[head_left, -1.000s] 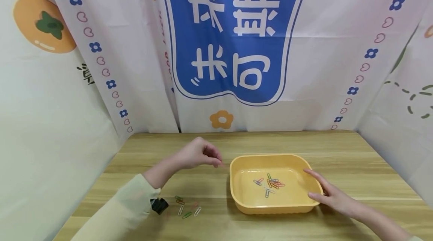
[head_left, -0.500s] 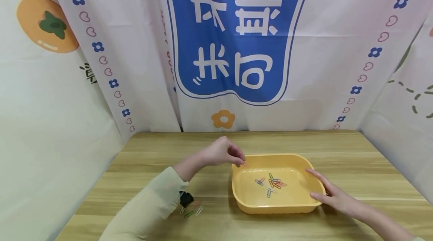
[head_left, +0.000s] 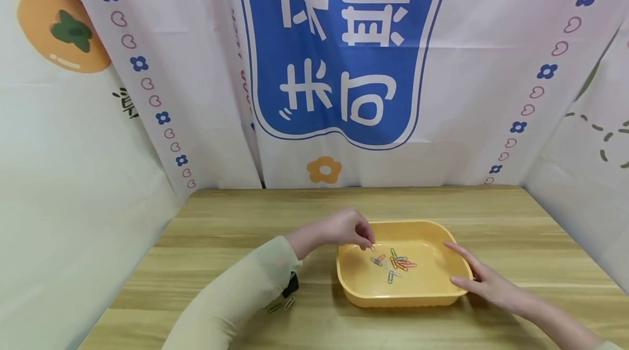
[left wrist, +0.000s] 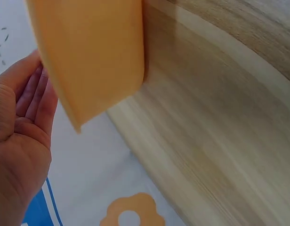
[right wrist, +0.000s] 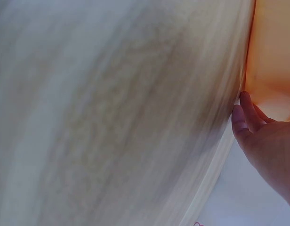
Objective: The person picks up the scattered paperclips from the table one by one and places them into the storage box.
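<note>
A yellow plastic tray (head_left: pixel 427 286) sits on the wooden table, several coloured paper clips (head_left: pixel 403 265) lying loose on its floor. Over the tray's left side, my left hand (head_left: pixel 348 227) pinches a small pinkish paper clip (head_left: pixel 373 248) between thumb and fingertips. In the left wrist view that hand (left wrist: pixel 25 127) is beside the tray wall (left wrist: pixel 98 56), its fingertips hidden behind the rim. My right hand (head_left: pixel 491 285) holds the tray at its right end, thumb and index finger along the rim. The right wrist view shows those fingers (right wrist: pixel 251 117) against the tray's underside (right wrist: pixel 277 52).
A green paper clip (head_left: pixel 274 308) and a white paper clip (head_left: pixel 289 303) lie on the table (head_left: pixel 314 320) left of the tray, partly behind my left sleeve (head_left: pixel 245 290). A small black device (head_left: pixel 292 286) is at the left cuff. A printed curtain (head_left: pixel 462 120) hangs behind the table.
My left hand has moved right from beside the tray to over its inside and lowered, carrying the pinkish paper clip. The left sleeve now covers more of the table clips. The right hand stays.
</note>
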Action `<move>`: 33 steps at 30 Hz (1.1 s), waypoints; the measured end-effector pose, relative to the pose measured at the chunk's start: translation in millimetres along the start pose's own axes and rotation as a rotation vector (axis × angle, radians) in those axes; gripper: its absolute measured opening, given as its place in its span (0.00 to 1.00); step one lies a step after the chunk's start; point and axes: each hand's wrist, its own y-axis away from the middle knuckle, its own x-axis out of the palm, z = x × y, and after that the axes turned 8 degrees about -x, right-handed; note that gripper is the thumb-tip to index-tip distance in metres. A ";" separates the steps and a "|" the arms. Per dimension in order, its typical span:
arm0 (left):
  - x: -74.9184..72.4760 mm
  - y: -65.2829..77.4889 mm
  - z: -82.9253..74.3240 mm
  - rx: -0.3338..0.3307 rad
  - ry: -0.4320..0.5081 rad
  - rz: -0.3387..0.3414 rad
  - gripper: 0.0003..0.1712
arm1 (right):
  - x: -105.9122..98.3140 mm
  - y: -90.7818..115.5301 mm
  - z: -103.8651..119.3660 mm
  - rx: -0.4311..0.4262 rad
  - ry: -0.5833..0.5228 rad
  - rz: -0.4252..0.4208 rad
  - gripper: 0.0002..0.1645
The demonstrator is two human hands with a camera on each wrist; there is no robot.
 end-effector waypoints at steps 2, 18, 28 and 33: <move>3.1 -3.3 -1.4 -0.004 -0.030 0.029 0.03 | 0.0 0.1 -0.4 -0.006 0.000 0.001 0.39; 9.6 -5.7 -2.0 0.077 -0.123 0.056 0.02 | 0.0 -0.1 1.7 0.000 0.003 0.007 0.39; -19.9 49.9 16.9 0.114 0.094 -0.069 0.02 | -1.0 0.0 1.5 0.011 0.015 0.009 0.39; -36.7 91.2 35.2 0.025 0.154 -0.095 0.03 | -0.2 0.5 0.8 -0.002 -0.021 0.016 0.40</move>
